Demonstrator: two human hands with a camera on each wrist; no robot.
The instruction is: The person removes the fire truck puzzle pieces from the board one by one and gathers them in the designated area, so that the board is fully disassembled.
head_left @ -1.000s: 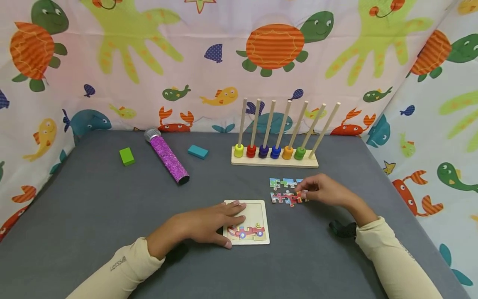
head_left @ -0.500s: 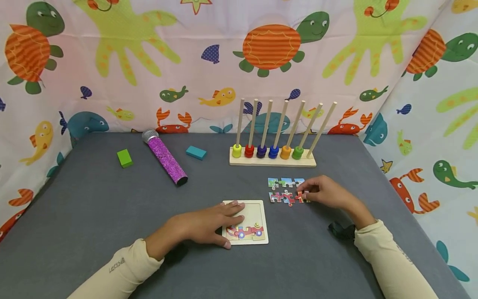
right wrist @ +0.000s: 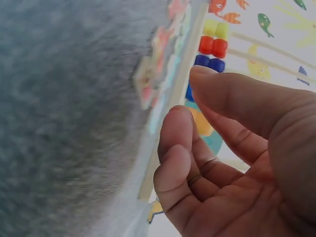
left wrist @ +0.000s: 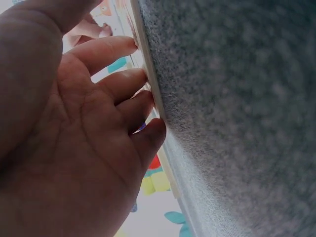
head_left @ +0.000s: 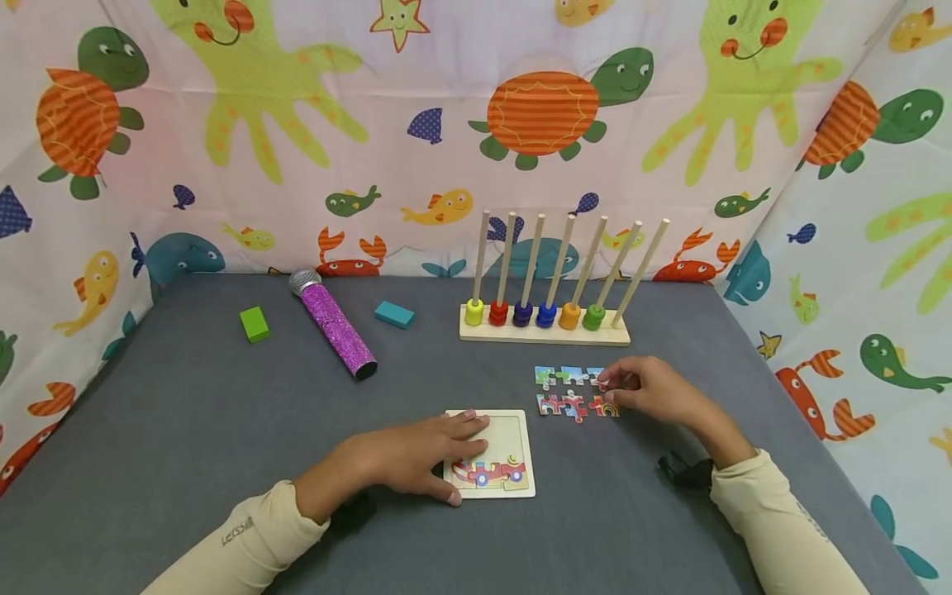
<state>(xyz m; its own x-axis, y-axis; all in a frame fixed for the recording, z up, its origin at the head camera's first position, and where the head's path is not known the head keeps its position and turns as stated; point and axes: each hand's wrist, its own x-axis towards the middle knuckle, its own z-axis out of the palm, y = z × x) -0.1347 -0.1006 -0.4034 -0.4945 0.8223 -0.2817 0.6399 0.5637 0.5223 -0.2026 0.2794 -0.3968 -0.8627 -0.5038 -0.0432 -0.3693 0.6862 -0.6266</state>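
My left hand (head_left: 416,453) rests with spread fingers on a wooden puzzle board (head_left: 530,463). Joined pieces (head_left: 491,473) showing a red vehicle lie along the board's lower side; the hand hides part of its left side. In the left wrist view, the fingertips (left wrist: 157,127) touch the board's edge. Right of the board lie two rows of loose jigsaw pieces (head_left: 571,406). My right hand (head_left: 658,392) hovers at their right end, near a piece with a rainbow arc (head_left: 606,406). Its thumb and loosely bent fingers are apart, with nothing between them in the right wrist view.
A wooden peg stand (head_left: 546,334) with coloured rings is behind the pieces. Farther left lie a blue block (head_left: 394,314), a glittery purple microphone (head_left: 336,330) and a green block (head_left: 254,324). A printed cloth (head_left: 416,173) hangs behind the grey table (head_left: 223,430).
My right hand has let go of the rainbow piece and drawn slightly off it, so more of that piece shows. My left hand has stayed on the board. The head view has tilted up a little.
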